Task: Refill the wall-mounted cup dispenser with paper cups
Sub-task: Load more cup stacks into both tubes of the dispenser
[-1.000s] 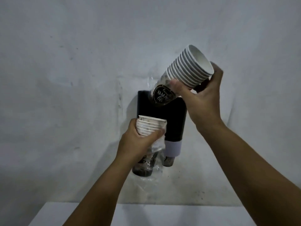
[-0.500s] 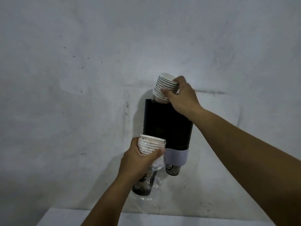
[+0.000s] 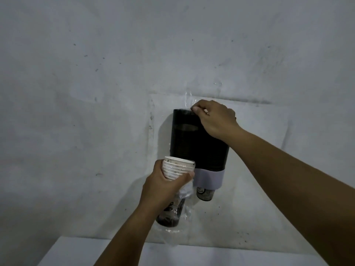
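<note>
A black tube dispenser (image 3: 199, 139) is fixed to the grey wall (image 3: 96, 73), w/ a pale collar at its base; one printed cup (image 3: 204, 194) pokes out below, print unreadable. The right hand (image 3: 215, 118) is set at the dispenser's top rim, fingers curled; whether anything is pinched can't be told. A cup stack (image 3: 176, 169) in clear wrap is gripped by the left hand (image 3: 163, 187), just left of the collar.

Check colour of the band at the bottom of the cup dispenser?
Pale lavender-grey band below the black dispenser tube; head view.
</note>
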